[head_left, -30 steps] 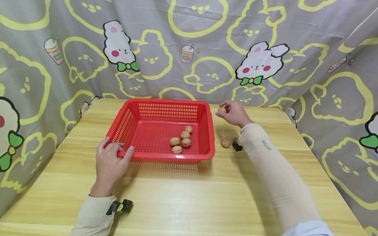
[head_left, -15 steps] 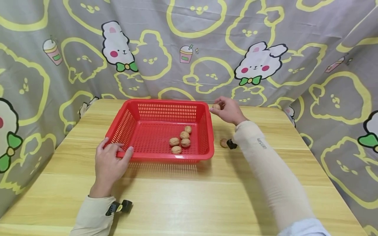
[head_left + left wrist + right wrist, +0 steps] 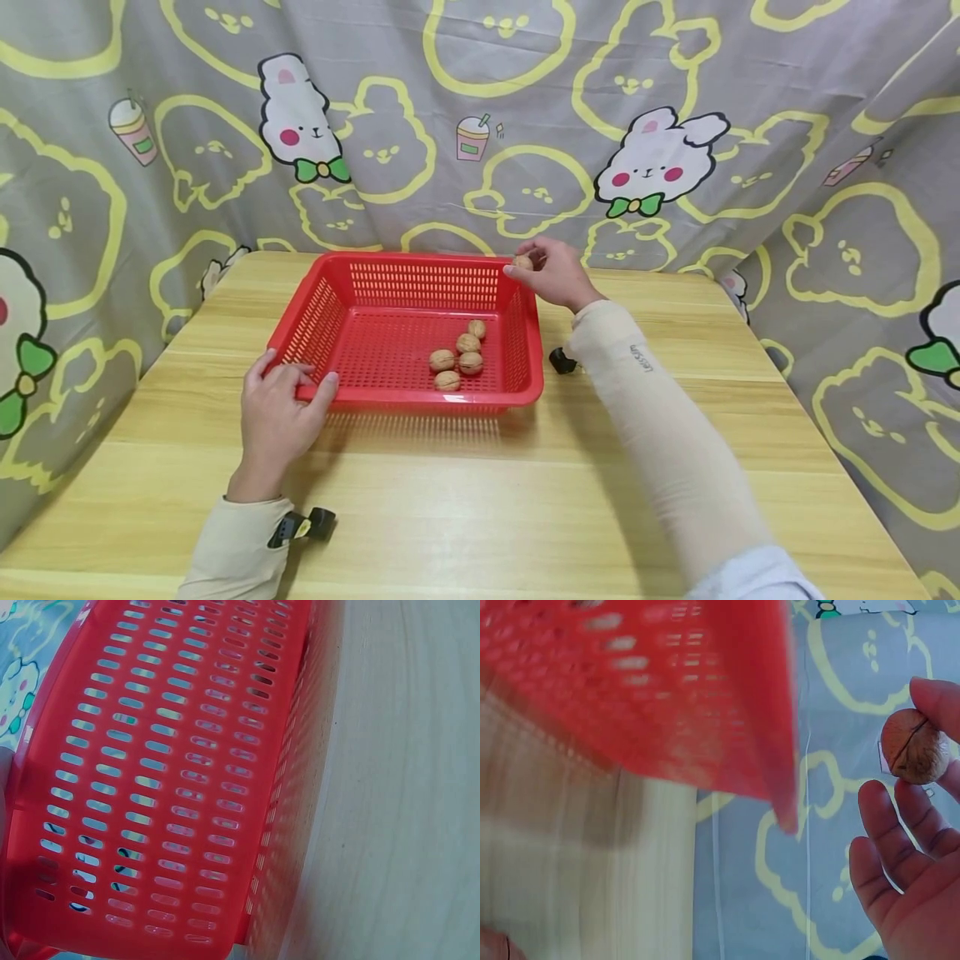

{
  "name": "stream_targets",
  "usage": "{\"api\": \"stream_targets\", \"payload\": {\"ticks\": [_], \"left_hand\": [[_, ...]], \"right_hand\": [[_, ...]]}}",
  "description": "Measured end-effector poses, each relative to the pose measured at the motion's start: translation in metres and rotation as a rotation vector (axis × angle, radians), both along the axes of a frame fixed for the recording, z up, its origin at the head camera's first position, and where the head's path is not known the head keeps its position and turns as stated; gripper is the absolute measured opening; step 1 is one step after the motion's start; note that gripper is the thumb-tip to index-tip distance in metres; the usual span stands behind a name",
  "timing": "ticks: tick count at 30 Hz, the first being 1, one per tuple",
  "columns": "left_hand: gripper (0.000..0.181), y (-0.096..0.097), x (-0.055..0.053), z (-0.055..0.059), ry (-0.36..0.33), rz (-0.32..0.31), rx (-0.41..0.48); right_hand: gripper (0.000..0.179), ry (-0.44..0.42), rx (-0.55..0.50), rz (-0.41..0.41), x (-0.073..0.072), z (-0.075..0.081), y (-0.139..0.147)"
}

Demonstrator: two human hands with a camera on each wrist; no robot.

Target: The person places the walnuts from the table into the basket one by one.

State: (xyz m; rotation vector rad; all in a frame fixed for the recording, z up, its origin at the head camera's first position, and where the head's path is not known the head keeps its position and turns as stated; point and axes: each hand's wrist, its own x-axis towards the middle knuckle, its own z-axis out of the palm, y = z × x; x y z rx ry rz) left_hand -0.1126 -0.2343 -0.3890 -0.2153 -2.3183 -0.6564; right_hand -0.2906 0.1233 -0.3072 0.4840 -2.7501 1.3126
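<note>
My right hand (image 3: 557,273) pinches a brown walnut (image 3: 522,262) over the back right corner of a red plastic basket (image 3: 420,398). In the right wrist view, thumb and fingertips hold that walnut (image 3: 915,746), while the other fingers spread loosely below it. At the basket's front left corner, my left hand (image 3: 281,417) grips the rim, thumb on the front edge and fingers over the left side. Several walnuts (image 3: 468,343) lie in the right half of the basket floor. The basket's slotted wall (image 3: 161,780) fills much of the left wrist view.
The basket stands on a light wooden table (image 3: 450,517). Part of another walnut (image 3: 493,946) shows on the table in the right wrist view's lower left corner; my right forearm hides that area in the head view. A grey patterned curtain (image 3: 420,108) hangs close behind the table.
My right hand has moved left with its walnut, from beside the basket to over its back right corner. My left hand and the walnuts in the basket have stayed put.
</note>
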Motion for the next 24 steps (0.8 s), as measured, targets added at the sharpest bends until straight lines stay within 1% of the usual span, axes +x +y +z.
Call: {"api": "stream_targets", "payload": {"ticks": [11,15,20,24], "left_hand": [[0.036,0.002,0.000,0.000,0.002,0.000,-0.001],[0.037,0.001,0.000,0.000,0.005,-0.002,-0.004],[0.039,0.001,0.000,0.000,0.011,-0.005,-0.001],[0.039,0.001,0.000,0.001,0.025,-0.012,-0.004]], "right_hand": [[0.036,-0.016,-0.030,0.033,0.000,0.012,-0.016],[0.038,-0.029,-0.069,0.043,-0.001,0.012,-0.022],[0.039,-0.017,-0.128,0.053,0.001,0.012,-0.031],[0.037,-0.016,-0.170,0.074,0.002,0.012,-0.038]]}}
